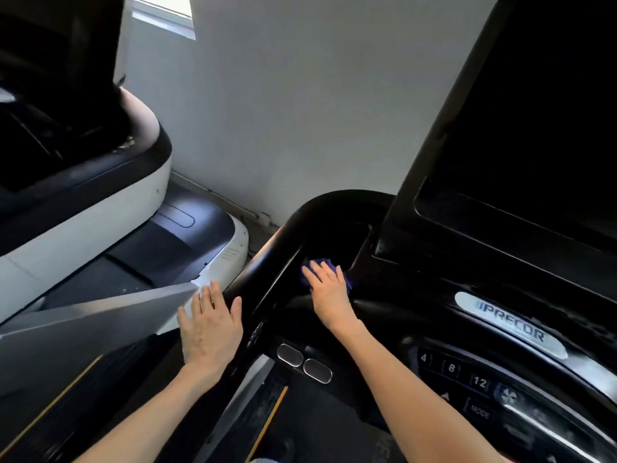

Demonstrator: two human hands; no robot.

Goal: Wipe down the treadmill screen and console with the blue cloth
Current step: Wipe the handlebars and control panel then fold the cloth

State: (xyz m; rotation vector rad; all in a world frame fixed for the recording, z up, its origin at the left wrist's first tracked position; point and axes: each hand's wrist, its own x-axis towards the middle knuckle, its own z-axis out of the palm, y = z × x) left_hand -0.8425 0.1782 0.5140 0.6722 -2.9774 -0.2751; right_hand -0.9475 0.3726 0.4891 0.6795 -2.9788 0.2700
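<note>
Right hand point(329, 289): fingers straight, palm down, pressing the cloth point(321, 263) flat, not clenched round it. Cloth lies in the dark recess at the console's point(434, 305) left end, just below the screen's point(534, 128) corner. It is mostly hidden under the hand, with only blue edges showing past the fingertips and at the right side.

Left hand point(210, 329): released, fingers spread, holding nothing, beside the rail point(267, 262); contact unclear.

Screen is dark and cut off at top and right. Keys point(450, 367) are blurred.
</note>
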